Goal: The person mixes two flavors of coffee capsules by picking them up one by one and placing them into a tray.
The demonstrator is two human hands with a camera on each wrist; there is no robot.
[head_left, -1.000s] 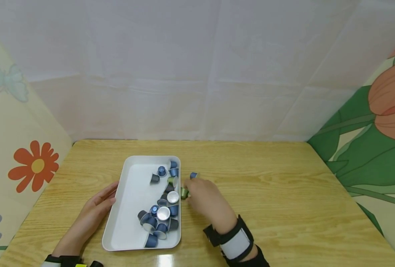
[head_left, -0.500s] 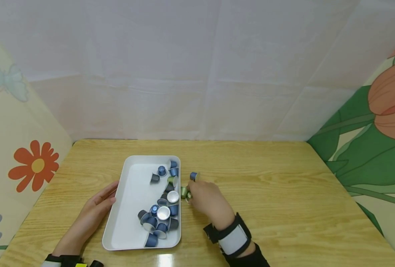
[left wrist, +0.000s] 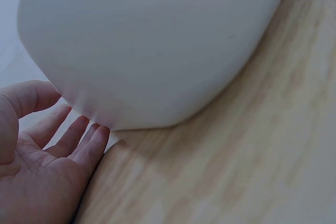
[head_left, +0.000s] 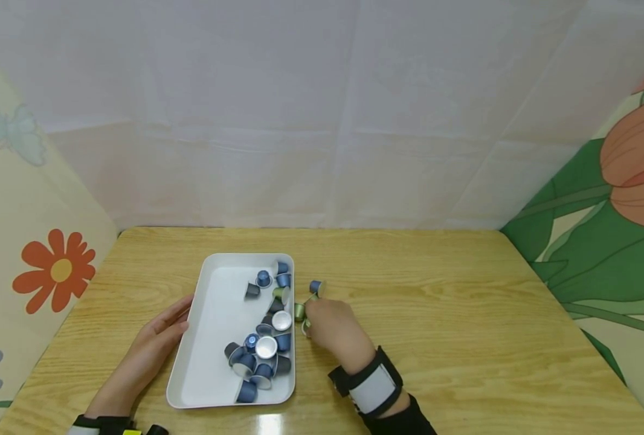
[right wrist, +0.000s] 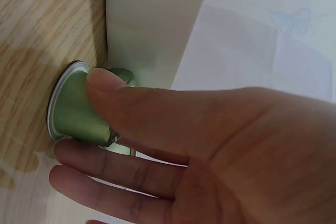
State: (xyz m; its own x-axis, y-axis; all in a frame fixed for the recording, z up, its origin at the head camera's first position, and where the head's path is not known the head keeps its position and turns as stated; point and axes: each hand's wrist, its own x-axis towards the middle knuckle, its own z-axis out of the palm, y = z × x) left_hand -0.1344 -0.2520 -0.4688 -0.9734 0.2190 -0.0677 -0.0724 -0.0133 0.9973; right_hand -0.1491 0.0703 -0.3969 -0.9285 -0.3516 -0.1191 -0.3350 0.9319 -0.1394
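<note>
My left hand (head_left: pixel 161 336) rests at the left side of a white tray (head_left: pixel 205 338), thumb and fingertips against its outer wall in the left wrist view. Just beyond the tray's right wall, my right hand (head_left: pixel 335 329) is down at the table among green coffee capsules. It pinches a green coffee capsule (right wrist: pixel 79 108) between thumb and fingers, the capsule's silver rim facing the wood. Another green capsule (head_left: pixel 299 312) sits between the hand and the tray wall. A blue capsule (head_left: pixel 316 286) lies on the table just beyond the knuckles. The hand partly hides the green ones.
Inside the tray, several blue, dark grey and green capsules crowd toward the right side, including a blue capsule (head_left: pixel 246 391) at the near end and a grey capsule (head_left: pixel 252 290) farther back. The wooden table (head_left: pixel 463 314) extends right. A white cloth (head_left: pixel 322 121) hangs behind it.
My right hand has shifted slightly toward me, with its fingers curling in among the green capsules, and more green shows beside the knuckles. My left hand and the tray have stayed put.
</note>
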